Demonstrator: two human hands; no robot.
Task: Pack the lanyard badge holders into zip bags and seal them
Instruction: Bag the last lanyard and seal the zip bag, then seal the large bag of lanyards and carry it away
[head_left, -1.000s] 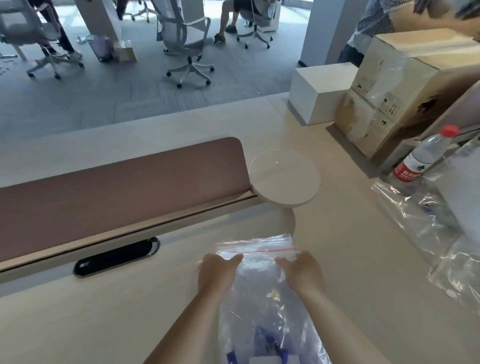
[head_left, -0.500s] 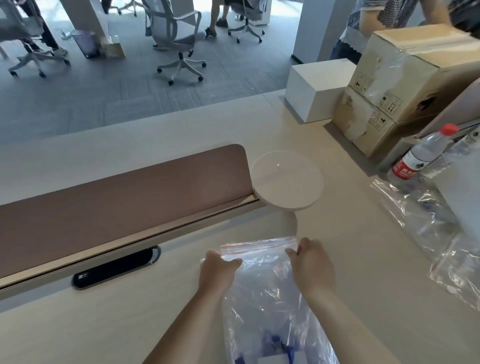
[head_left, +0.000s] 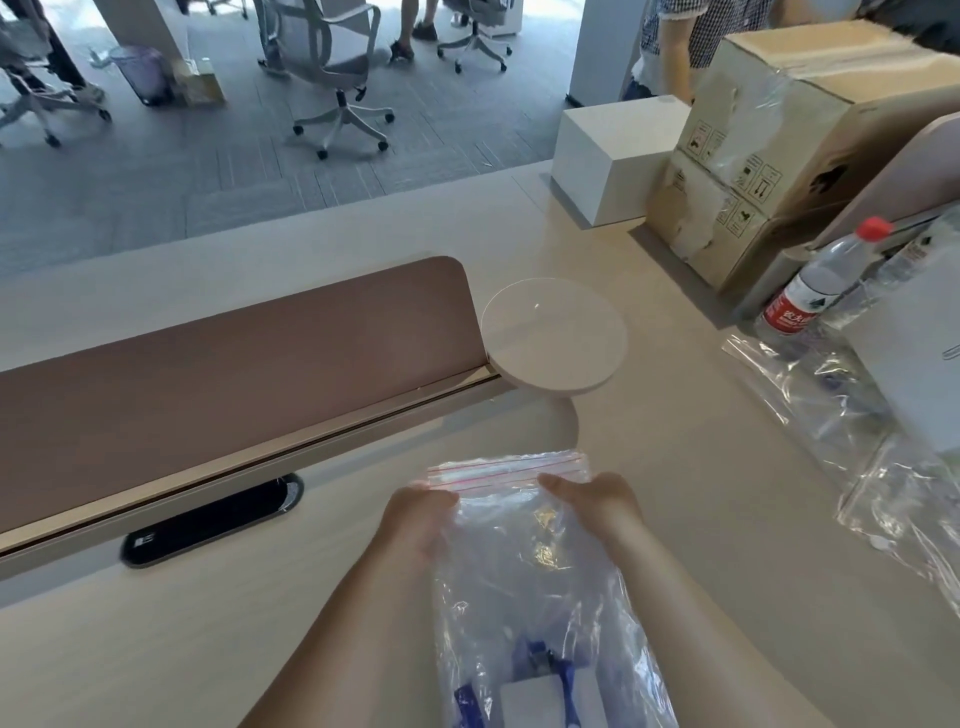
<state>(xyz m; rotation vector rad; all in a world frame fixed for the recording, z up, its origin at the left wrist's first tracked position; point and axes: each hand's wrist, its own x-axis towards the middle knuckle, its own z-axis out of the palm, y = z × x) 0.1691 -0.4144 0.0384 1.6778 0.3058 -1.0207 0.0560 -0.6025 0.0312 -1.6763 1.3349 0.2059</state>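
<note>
The person has both hands on a clear zip bag that stretches from the near edge of the pale surface up toward the middle of it. The left hand grips the bag's upper left corner with curled fingers, just under the red zip strip. The right hand holds the upper right corner, its thumb laid across the plastic below the same strip. I cannot tell whether the zip is pressed closed. Down in the bag's near end sit the lanyard badge holders, blue straps around a whitish card sleeve, blurred by the crinkled plastic. Beyond the bag's mouth a round beige disc stands at the end of a brown divider panel, and a black oval cable port lies to the left. Off to the right, more clear bags lie spread flat, with a red-capped water bottle beside them, then a cardboard box and a white box farther back.
</note>
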